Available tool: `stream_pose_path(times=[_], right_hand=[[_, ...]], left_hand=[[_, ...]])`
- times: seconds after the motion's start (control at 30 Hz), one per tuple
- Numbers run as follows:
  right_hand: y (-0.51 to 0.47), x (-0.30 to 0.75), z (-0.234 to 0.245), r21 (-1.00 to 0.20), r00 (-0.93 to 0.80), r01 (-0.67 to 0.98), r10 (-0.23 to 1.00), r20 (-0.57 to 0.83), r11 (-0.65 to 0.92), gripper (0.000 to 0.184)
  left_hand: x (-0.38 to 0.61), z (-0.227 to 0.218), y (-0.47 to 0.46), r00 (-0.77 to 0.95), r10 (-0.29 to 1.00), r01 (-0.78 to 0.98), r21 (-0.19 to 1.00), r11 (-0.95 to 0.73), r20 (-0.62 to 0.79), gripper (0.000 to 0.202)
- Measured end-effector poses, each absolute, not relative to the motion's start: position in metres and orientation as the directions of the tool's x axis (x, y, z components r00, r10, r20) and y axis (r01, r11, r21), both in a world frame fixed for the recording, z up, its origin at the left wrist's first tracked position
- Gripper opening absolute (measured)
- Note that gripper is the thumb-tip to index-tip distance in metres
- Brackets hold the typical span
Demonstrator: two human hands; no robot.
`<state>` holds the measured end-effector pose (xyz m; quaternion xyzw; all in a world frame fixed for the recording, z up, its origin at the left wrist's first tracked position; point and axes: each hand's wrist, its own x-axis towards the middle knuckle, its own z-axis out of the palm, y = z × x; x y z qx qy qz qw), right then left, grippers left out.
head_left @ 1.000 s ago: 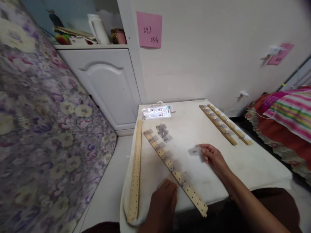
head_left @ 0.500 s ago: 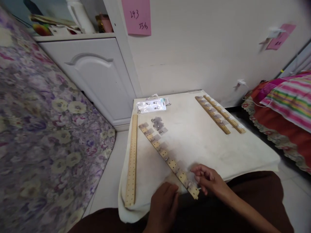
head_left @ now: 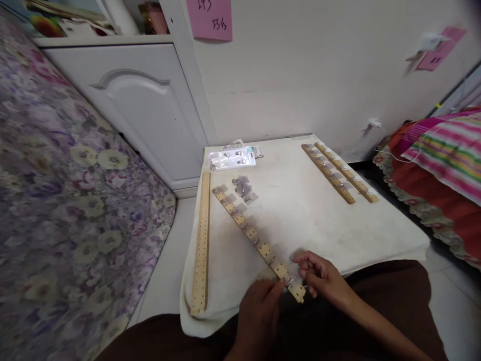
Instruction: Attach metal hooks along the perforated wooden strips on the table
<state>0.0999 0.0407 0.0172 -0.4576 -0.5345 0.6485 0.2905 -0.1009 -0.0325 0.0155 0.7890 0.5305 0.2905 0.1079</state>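
A narrow pale wooden strip with holes (head_left: 266,249) lies slanted on the cloth-covered table, its near end jutting past the edge towards my lap. Along it sit several clear plastic tabs with small metal clips (head_left: 250,220). My left hand (head_left: 259,306) is closed at the strip's near left edge, its fingertips against the wood beside the last clip. On the other side, my right hand (head_left: 319,275) has thumb and fingers curled together at the clear tab nearest the strip's end. The fingers partly hide that tab. Further back lies a small pile of loose clear-tabbed clips (head_left: 243,189).
Another holed wooden strip (head_left: 202,245) lies along the table's left side. Two clip-fitted strips (head_left: 330,175) rest at the far right. A clear blister pack (head_left: 231,158) is at the back left. Floral fabric (head_left: 93,200) hangs left; a bed (head_left: 432,175) stands right.
My left hand has moved right and up, so its fingertips now touch the strip's edge. The right hand stays at the near tab. The camera view has shifted slightly.
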Motion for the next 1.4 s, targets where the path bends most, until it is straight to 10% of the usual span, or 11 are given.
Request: stream_pose_path(times=[1.4], right_hand=[[0.0383, 0.0952, 0.0209, -0.963, -0.372, 0.208, 0.896, -0.241, -0.173, 0.02]], left_hand=[[-0.0942, 0.0192, -0.0253, 0.271, 0.852, 0.815, 0.364, -0.45, 0.448, 0.033]])
